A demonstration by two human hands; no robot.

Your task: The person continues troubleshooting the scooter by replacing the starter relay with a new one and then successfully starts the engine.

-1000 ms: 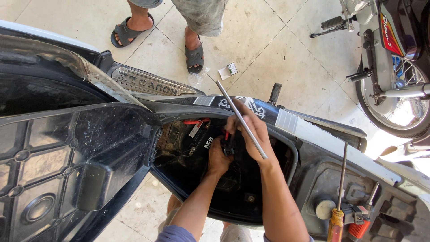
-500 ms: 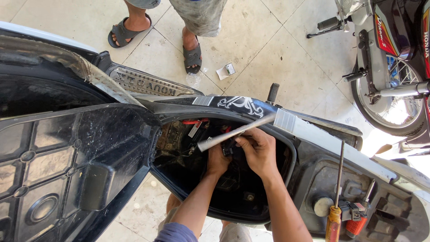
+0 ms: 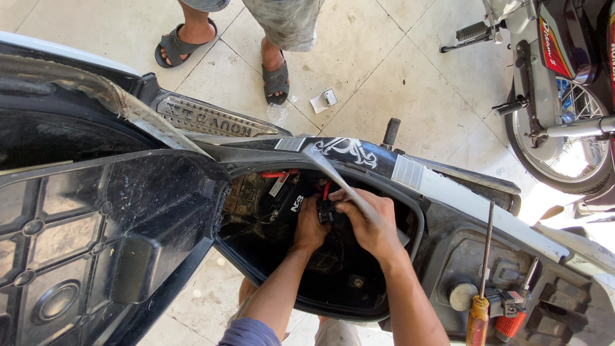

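1. Scooter bodywork (image 3: 448, 192) crosses the frame from upper left to lower right, its raised seat underside (image 3: 96, 237) filling the left half and hiding that side of the compartment.
2. At the top centre another person's sandalled feet (image 3: 275, 80) stand on the tiled floor (image 3: 397, 70), just behind the scooter; a second motorcycle (image 3: 564, 96) is parked at the upper right.
3. An orange-handled screwdriver (image 3: 482, 282) stands upright at the lower right, beside red-handled pliers (image 3: 512, 314).
4. The left hand (image 3: 311, 227) reaches into the open under-seat compartment (image 3: 346, 295), fingers curled on a small black connector (image 3: 325, 211); the right hand (image 3: 371, 224) is closed around a long metal rod (image 3: 333, 176) just beside it.
5. Half a second ago the rod lay nearly level and pointed to the left; now it slants up toward the compartment's upper rim, blurred by motion.
6. Inside the compartment sit a black battery (image 3: 282, 202), red wires (image 3: 278, 173) and dark cabling, partly covered by both hands.
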